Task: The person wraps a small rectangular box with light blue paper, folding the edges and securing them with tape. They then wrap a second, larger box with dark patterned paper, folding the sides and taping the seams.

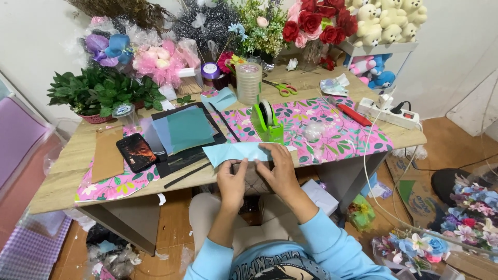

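A folded piece of light blue paper (233,152) lies at the table's near edge. My left hand (232,182) pinches its lower edge near the middle. My right hand (280,168) rests on the paper's right part, fingers pressed to it. Just behind the paper stands a green tape dispenser (267,123) on a pink floral sheet (332,132). A stack of blue and teal paper sheets (184,129) lies on a black sheet to the left.
A phone (136,152) and a brown card (107,154) lie at the left. Green-handled scissors (280,88), a red cutter (354,113), a power strip (389,111), a stack of clear cups (249,83), potted greenery (101,93) and flower bouquets (316,23) fill the back.
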